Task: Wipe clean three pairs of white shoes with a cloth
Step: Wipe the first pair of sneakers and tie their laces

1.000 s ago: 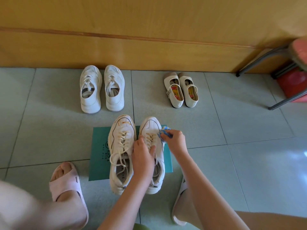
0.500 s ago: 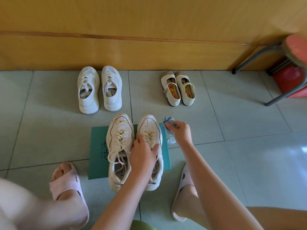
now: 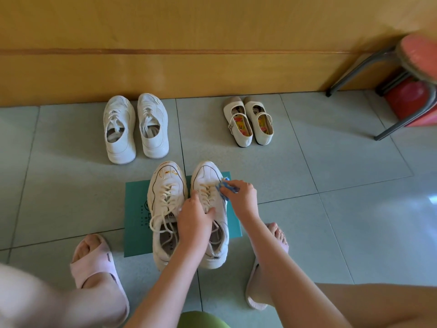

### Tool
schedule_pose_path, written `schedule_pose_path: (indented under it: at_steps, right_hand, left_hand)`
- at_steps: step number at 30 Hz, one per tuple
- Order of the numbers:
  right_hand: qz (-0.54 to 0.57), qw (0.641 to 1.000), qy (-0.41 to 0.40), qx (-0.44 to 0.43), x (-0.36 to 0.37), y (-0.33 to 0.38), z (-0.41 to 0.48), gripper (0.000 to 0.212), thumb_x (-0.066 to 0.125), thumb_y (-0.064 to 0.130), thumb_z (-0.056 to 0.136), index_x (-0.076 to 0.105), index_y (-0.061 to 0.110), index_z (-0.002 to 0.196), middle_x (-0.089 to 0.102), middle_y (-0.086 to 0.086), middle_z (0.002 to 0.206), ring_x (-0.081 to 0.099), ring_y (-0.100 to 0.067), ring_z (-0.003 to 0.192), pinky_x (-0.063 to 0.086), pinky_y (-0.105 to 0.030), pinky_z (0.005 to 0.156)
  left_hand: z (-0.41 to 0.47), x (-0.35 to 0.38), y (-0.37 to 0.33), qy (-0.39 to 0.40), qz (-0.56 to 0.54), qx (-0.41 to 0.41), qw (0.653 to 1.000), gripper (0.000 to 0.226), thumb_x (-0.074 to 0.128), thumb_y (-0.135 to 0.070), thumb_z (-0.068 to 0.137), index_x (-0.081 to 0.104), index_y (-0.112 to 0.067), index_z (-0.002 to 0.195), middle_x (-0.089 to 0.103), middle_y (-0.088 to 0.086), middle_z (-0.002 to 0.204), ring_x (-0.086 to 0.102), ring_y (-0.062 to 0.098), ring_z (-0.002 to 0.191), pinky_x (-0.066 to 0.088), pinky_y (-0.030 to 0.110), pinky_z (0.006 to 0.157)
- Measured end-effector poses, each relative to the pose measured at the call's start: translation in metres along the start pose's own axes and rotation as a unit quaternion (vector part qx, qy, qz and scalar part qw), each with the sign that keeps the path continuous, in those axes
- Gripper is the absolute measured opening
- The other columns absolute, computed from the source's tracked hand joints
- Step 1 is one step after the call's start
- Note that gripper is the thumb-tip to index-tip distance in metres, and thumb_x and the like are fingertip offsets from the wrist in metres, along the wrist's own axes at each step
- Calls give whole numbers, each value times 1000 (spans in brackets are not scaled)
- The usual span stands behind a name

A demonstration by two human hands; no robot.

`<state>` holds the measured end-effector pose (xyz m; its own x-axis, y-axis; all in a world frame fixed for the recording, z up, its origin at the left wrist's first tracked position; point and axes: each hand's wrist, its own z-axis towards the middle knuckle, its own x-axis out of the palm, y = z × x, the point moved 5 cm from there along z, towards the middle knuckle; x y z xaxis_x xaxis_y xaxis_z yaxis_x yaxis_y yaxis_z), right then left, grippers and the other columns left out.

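Two white lace-up sneakers stand side by side on a green mat (image 3: 137, 209). The left sneaker (image 3: 165, 197) has orange-brown stains on its toe. My left hand (image 3: 195, 217) presses down on the tongue and laces of the right sneaker (image 3: 205, 176). My right hand (image 3: 241, 197) holds a small blue cloth (image 3: 224, 187) against that sneaker's right side near the laces. A second white sneaker pair (image 3: 136, 127) and a pair of cream strap shoes (image 3: 248, 120) stand by the wall.
A yellow wooden wall (image 3: 189, 55) runs along the back. A stool with grey metal legs (image 3: 354, 69) and a red seat stands at the right, over a red object (image 3: 409, 100). My feet in pink slippers (image 3: 92, 261) flank the mat on grey floor tiles.
My right hand swung the cloth off to the right of the sneaker half a second ago, then came back onto its right side. My left hand stayed on the laces.
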<state>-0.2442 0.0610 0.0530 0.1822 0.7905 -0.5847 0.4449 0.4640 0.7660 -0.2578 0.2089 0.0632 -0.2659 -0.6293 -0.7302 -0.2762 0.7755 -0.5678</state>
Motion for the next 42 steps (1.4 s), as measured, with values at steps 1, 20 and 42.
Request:
schedule_pose_path:
  at_steps: [1, 20, 42]
  right_hand:
    - [-1, 1000, 2, -4, -1, 0, -5, 22, 67, 9, 83, 71, 4, 104, 71, -14, 92, 56, -11, 71, 37, -3, 51]
    - [-76, 948, 297, 91, -23, -27, -54, 23, 74, 26, 78, 73, 11, 96, 68, -2, 76, 57, -8, 65, 51, -22, 70]
    - [33, 993, 96, 67, -13, -32, -78, 31, 68, 19, 85, 67, 11, 114, 70, -10, 99, 58, -13, 82, 39, -2, 61]
  left_hand:
    - [0, 0, 0, -1, -3, 0, 1000, 54, 66, -36, 83, 48, -14, 129, 64, 5, 113, 60, 23, 104, 50, 40, 89]
    - [-8, -9, -3, 15, -31, 11, 999, 53, 58, -25, 89, 42, -5, 136, 60, 16, 119, 56, 31, 111, 43, 39, 93]
    - [-11, -12, -7, 13, -47, 12, 999, 50, 56, -22, 91, 44, -2, 135, 58, 19, 124, 53, 32, 116, 42, 36, 94]
